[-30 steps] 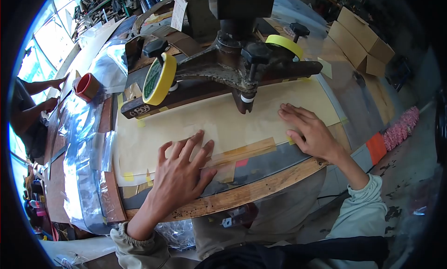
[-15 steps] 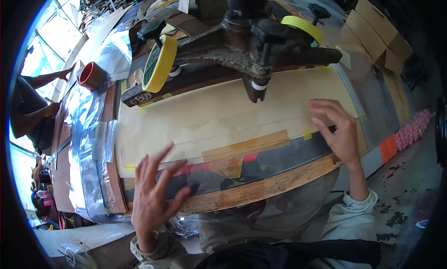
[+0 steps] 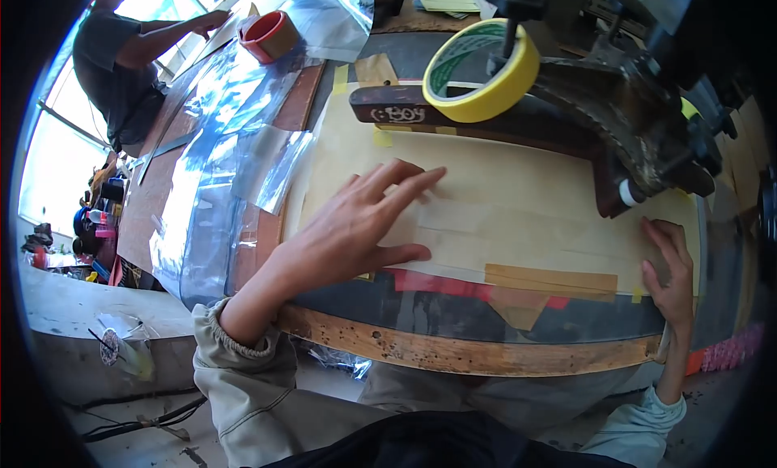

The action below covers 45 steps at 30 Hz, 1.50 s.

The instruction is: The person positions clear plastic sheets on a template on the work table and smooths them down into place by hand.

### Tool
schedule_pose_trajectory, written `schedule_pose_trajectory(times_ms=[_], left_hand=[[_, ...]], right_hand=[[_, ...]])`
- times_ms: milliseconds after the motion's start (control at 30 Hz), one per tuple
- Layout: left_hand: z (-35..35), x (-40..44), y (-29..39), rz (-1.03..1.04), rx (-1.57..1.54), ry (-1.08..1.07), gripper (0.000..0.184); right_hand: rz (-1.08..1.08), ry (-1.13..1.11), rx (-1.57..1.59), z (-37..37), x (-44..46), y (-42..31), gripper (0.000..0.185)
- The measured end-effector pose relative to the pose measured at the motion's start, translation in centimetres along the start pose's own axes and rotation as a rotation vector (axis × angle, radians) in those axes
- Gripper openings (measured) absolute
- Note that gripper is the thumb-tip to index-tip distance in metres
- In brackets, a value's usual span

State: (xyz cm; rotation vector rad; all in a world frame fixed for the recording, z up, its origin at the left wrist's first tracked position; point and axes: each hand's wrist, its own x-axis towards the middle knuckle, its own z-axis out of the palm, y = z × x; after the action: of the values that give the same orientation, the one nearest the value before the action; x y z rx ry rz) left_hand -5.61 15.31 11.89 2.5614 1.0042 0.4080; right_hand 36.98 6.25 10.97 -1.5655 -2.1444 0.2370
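Observation:
A long cream sheet (image 3: 486, 225) lies on the dark work surface, with tan, red and yellow tape pieces along its near edge. My left hand (image 3: 356, 225) is over the sheet's left part, fingers spread and holding nothing. At the sheet's right end is my right hand (image 3: 670, 274), its fingers apart and nothing in them. Behind both hands, a dark bar (image 3: 486, 120) marked with white writing crosses the far side of the sheet under a metal press arm (image 3: 615, 104). A yellow tape roll (image 3: 483, 71) hangs around a black knob's stem on it.
A red tape roll (image 3: 269, 37) sits on clear plastic film (image 3: 218, 168) at the left. Past it, another person (image 3: 121, 63) reaches over the table's far left edge. A wooden edge strip (image 3: 469, 353) runs along the near side. Cables (image 3: 146, 422) hang at lower left.
The view has turned left, so the press and sheet appear farther right. My left hand lifted from the near edge and is now over the sheet's left part; my right hand is at its right end.

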Motion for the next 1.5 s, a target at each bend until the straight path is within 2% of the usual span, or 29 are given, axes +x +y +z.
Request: schedule_pose_trajectory(times_ms=[200, 300, 500, 600, 700, 833, 933, 1067, 1200, 1500], left_hand=[[0.1, -0.1, 0.4, 0.010, -0.108, -0.004, 0.076], [0.0, -0.1, 0.5, -0.024, -0.133, -0.029, 0.074], [-0.4, 0.3, 0.8, -0.041, -0.183, -0.049, 0.062], [-0.2, 0.6, 0.6, -0.001, -0.263, -0.027, 0.057], [-0.3, 0.7, 0.7, -0.009, -0.311, -0.057, 0.060], [-0.2, 0.9, 1.1, -0.004, -0.238, -0.044, 0.065], [-0.7, 1.1, 1.4, 0.014, -0.133, -0.098, 0.064], [-0.9, 1.1, 1.8, 0.017, -0.083, -0.098, 0.060], [-0.9, 1.1, 2.0, 0.073, -0.019, -0.115, 0.056], [-0.2, 0.6, 2.6, 0.107, 0.159, -0.046, 0.033]], right_hand=[[0.031, -0.045, 0.018, 0.2, -0.1, 0.4, 0.056], [0.015, -0.083, 0.039, 0.0, 0.2, 0.1, 0.052], [0.042, 0.027, 0.054, 0.3, -0.6, 0.5, 0.034], [0.004, 0.059, 0.129, 0.5, -0.6, 0.6, 0.032], [-0.053, 0.017, 0.166, 0.3, -0.6, 1.0, 0.034], [-0.048, 0.086, 0.142, 0.4, -0.3, -0.1, 0.037], [-0.162, 0.063, 0.038, 0.0, 0.2, -0.4, 0.035], [-0.106, 0.084, 0.099, 0.4, -0.1, -0.5, 0.038], [-0.153, 0.083, 0.072, 0.4, 0.0, -0.2, 0.045], [-0.249, 0.107, 0.013, 0.2, -0.4, -0.1, 0.050]])
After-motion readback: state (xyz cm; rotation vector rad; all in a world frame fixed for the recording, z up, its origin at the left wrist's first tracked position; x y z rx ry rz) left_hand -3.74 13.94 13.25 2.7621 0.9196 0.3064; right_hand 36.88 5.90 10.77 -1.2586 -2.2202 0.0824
